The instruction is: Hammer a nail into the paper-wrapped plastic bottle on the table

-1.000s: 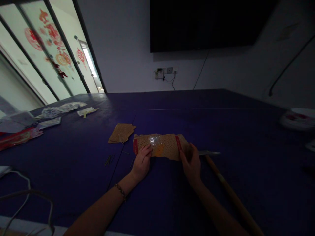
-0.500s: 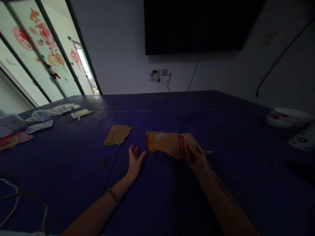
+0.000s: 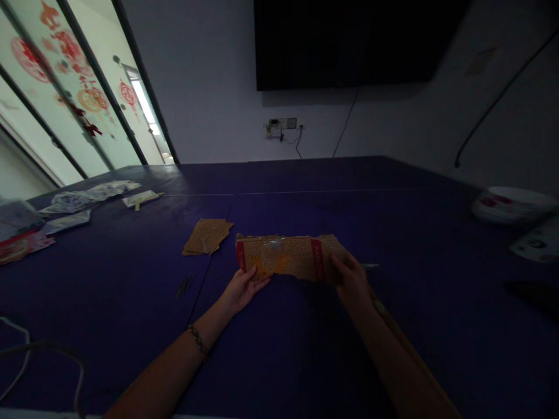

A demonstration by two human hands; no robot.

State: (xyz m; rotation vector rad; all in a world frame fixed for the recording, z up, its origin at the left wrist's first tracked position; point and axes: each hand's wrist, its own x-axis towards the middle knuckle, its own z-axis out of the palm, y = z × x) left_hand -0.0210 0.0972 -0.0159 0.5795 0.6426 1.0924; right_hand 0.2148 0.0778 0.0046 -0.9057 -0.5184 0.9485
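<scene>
Purple table (image 3: pixel 305 361), red-banded packet (image 3: pixel 286 256) (print unreadable)

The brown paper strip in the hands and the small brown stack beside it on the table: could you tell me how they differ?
The strip is long, with red bands and a yellow patch; the stack is short and plain. The left hand and right hand grip the strip's ends; the stack lies untouched, fanned, on the table. Both are dotted brown paper.
</scene>
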